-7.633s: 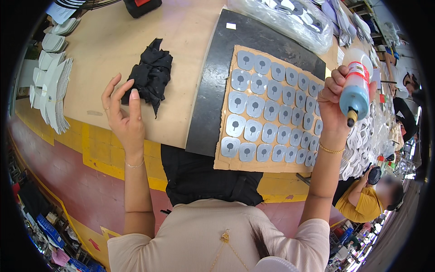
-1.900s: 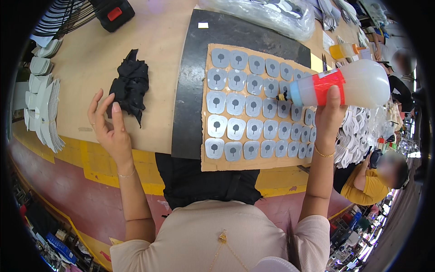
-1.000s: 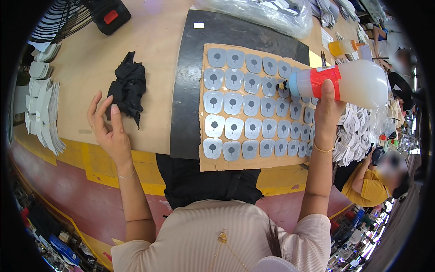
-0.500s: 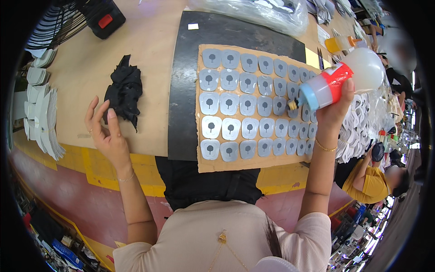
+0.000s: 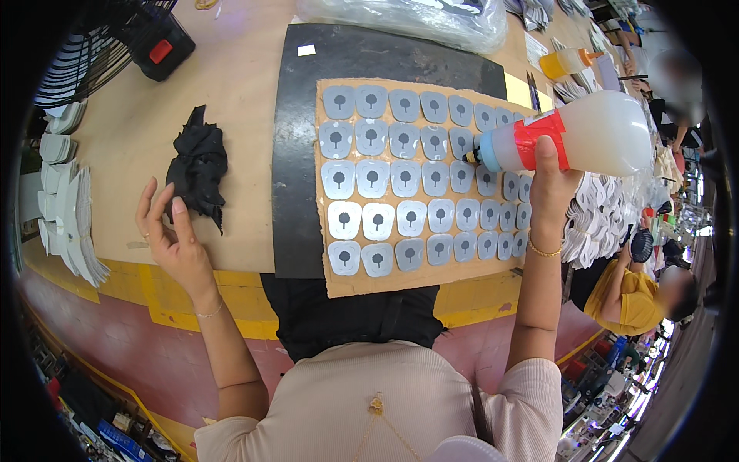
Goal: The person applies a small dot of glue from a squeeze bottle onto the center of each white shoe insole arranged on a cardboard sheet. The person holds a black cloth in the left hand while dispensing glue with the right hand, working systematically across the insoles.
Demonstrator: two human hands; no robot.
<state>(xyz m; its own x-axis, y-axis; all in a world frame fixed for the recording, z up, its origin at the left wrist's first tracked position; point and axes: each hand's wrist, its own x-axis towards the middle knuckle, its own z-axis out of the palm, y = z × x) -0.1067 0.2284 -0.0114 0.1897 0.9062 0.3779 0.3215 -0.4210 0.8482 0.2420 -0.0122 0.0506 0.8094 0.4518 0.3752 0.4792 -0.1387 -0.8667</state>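
Observation:
My right hand (image 5: 551,187) grips a white squeeze bottle (image 5: 571,139) with a red band and a blue cap end, held on its side. Its nozzle tip points left and touches a grey patch in the middle of a brown cardboard sheet (image 5: 332,282). The sheet carries several rows of grey shield-shaped patches (image 5: 379,180), each with a dark mark in its centre. It lies on a black mat (image 5: 294,169). My left hand (image 5: 170,237) rests open near the table's front edge, fingers spread, just below a crumpled black cloth (image 5: 198,169).
Stacks of white cut pieces (image 5: 65,218) lie at the left edge. A black box with a red button (image 5: 158,52) sits at the back left, a clear plastic bag (image 5: 400,15) at the back. An orange-capped bottle (image 5: 566,61) stands far right. Another person in yellow (image 5: 625,289) sits at right.
The bottle has swung from upright to lying sideways, and its nozzle has moved left across the patches. My left hand stays by the black cloth.

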